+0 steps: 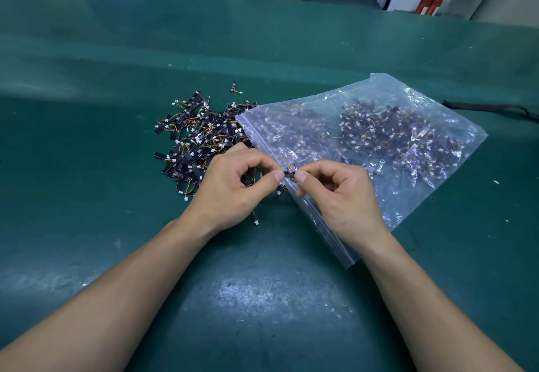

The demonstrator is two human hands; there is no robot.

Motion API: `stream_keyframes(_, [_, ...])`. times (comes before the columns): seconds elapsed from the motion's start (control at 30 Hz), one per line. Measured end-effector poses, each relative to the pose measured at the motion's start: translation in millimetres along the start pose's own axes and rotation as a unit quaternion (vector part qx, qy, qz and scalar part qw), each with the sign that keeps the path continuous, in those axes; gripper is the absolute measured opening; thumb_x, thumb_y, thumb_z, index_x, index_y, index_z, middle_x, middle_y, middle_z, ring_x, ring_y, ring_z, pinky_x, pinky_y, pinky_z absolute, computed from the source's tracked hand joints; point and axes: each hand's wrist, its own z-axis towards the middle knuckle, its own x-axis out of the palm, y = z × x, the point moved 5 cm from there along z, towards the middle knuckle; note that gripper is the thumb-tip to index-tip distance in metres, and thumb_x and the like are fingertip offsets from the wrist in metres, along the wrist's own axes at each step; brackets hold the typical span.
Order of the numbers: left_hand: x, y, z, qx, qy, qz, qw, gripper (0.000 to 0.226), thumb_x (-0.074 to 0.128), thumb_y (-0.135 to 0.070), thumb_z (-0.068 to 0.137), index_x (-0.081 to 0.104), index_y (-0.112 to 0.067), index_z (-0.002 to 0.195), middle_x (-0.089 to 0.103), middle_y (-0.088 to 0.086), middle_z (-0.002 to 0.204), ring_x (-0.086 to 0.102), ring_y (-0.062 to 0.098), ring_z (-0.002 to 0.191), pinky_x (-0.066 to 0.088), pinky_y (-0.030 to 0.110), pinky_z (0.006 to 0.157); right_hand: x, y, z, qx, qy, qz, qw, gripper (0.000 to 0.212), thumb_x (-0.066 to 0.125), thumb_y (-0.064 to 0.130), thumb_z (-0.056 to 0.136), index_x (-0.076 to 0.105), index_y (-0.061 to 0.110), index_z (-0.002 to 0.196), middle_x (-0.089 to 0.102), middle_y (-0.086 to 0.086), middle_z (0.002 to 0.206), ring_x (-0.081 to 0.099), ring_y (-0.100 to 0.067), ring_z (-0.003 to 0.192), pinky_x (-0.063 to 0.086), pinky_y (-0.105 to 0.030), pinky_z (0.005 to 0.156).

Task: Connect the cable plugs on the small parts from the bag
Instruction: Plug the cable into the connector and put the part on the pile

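On the left I see a heap of small black strip parts with thin coloured wires and white plugs point(198, 141). It lies on the green bench point(87, 167), near the middle. My left grip point(233, 188) is just in front of that heap. Its thumb and first finger pinch the left end of one small black strip part point(288, 174). This strip lies long from left to right, between my two grips, so both are just as near to it. Its little orange wire loop point(291, 166) curls up on the far side. My right grip point(335, 193) pinches the right end. I think the plug has to be pushed sideways, along the strip. My thumbs hide the plug, so I cannot tell if it is in. On the right lies the clear plastic zip bag point(388, 88), full of more parts that look blurry through it.
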Motion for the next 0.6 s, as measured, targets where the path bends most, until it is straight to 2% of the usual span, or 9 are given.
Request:
stream_keyframes(0.2, [0.0,-1.6,0.0,0.006,-0.003,0.008,1.0,0.011,0.068,-0.019,0.085,0.069,-0.023,0.076,0.066,-0.009,0.072,0.051,0.012,0.075,0.044,0.029,0.068,-0.4,-0.1,-0.6,0.006,0.0,0.012,1.0,0.02,0.07,0.007,0.092,0.074,0.017,0.075,0.068,0.007,0.063,0.049,-0.004,0.054,0.038,-0.015,0.055])
stream_keyframes(0.4, [0.5,-0.2,-0.1,-0.001,0.001,0.014,1.0,0.009,0.068,-0.021,0.085,0.07,-0.022,0.076,0.066,-0.011,0.072,0.052,0.016,0.076,0.046,0.033,0.07,-0.7,0.4,-0.1,0.0,-0.007,0.001,1.0,0.021,0.071,0.008,0.092,0.072,0.018,0.073,0.067,0.009,0.061,0.048,-0.003,0.053,0.039,-0.015,0.054])
stream_keyframes(0.5, [-0.1,0.8,-0.5,-0.006,0.004,0.006,1.0,0.01,0.067,-0.026,0.086,0.071,-0.022,0.077,0.065,-0.013,0.072,0.052,0.015,0.076,0.045,0.03,0.07,-0.2,0.1,-0.6,0.0,-0.007,-0.011,1.0,0.021,0.071,0.009,0.093,0.073,0.018,0.074,0.067,0.009,0.061,0.048,-0.005,0.053,0.038,-0.016,0.054])
stream_keyframes(0.6, [-0.5,0.6,-0.3,-0.008,0.002,0.001,1.0,0.01,0.068,-0.022,0.085,0.071,-0.022,0.076,0.065,-0.013,0.071,0.052,0.013,0.076,0.045,0.03,0.07,0.2,1.3,-1.1,0.002,-0.004,-0.005,1.0,0.019,0.071,0.01,0.092,0.073,0.018,0.075,0.068,0.008,0.063,0.051,-0.008,0.056,0.041,-0.02,0.056])
